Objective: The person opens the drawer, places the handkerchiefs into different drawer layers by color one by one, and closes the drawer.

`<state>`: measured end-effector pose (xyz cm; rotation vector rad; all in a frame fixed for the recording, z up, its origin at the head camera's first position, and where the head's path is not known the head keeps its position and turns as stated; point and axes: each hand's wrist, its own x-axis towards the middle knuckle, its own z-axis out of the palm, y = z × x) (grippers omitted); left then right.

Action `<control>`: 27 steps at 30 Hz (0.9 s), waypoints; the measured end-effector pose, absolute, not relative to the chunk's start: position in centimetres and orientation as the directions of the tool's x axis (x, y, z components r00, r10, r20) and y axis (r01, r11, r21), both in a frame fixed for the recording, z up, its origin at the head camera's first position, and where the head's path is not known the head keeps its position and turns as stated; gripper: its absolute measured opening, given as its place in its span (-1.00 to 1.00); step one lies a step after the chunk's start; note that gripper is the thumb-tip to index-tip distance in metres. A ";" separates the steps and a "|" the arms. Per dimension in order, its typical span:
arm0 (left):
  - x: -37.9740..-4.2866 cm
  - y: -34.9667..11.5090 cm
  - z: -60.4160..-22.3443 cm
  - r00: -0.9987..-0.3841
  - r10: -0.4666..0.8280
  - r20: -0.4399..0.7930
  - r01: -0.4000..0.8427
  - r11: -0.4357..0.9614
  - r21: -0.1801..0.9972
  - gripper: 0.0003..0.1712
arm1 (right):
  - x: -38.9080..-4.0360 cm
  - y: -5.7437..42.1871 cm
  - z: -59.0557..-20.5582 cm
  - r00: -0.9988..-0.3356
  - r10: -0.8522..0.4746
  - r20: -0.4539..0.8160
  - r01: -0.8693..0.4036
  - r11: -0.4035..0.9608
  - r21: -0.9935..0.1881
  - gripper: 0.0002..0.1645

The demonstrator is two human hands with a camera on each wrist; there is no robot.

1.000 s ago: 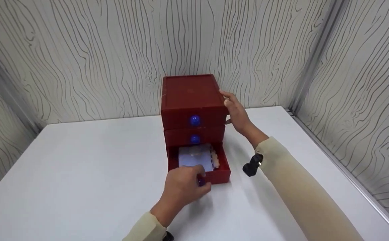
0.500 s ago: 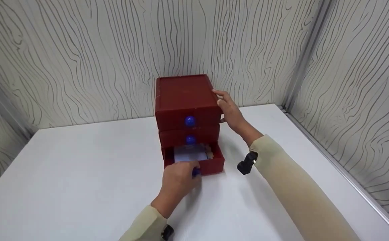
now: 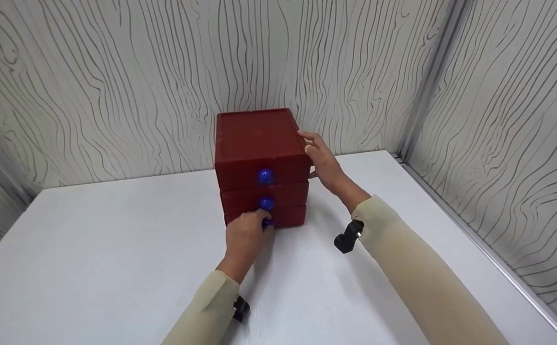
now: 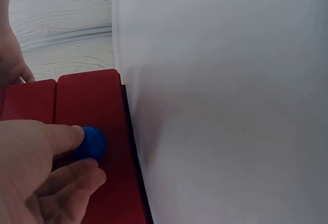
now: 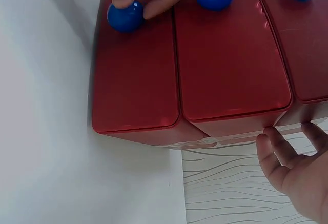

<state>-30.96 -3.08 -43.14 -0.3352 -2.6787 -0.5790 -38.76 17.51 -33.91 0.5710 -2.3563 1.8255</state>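
Observation:
A red three-drawer cabinet (image 3: 259,136) stands on the white table, a round blue knob on each drawer. All its drawers sit flush with the front. My left hand (image 3: 245,235) pinches the knob (image 4: 93,143) of the bottom drawer (image 5: 134,75) between thumb and fingers. Against the cabinet's right side, near the upper edge, rests my right hand (image 3: 325,163), its fingers extended. Above the left hand show the middle knob (image 3: 266,203) and the top knob (image 3: 265,176). What lies inside the drawers is hidden.
The white table (image 3: 115,249) spreads out on both sides of the cabinet. Behind it rises a wall panel (image 3: 139,86) with a wood-grain pattern, and another panel (image 3: 513,143) stands on the right. Dark wrist devices (image 3: 348,237) hang at both sleeves.
The bottom drawer, pulled out earlier with papers showing inside, has slid back into the cabinet. My left hand moved away from me with its knob. My right hand stays at the cabinet's side.

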 end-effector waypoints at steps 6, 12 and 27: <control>-31.3 -3.5 -42.8 -0.930 0.136 0.342 0.264 0.895 0.360 -0.80 | -38.5 16.9 -33.7 -0.920 -0.239 0.309 -0.357 0.187 -0.915 -0.37; -31.3 -3.7 -42.5 -0.946 0.096 0.310 0.223 0.887 0.405 -0.77 | -37.3 16.3 -32.5 -0.918 -0.256 0.302 -0.353 0.187 -0.917 -0.36; -31.6 -3.6 -41.9 -0.967 0.081 0.242 0.193 0.853 0.485 -0.80 | -38.6 17.3 -33.3 -0.921 -0.238 0.307 -0.366 0.263 -0.893 -0.36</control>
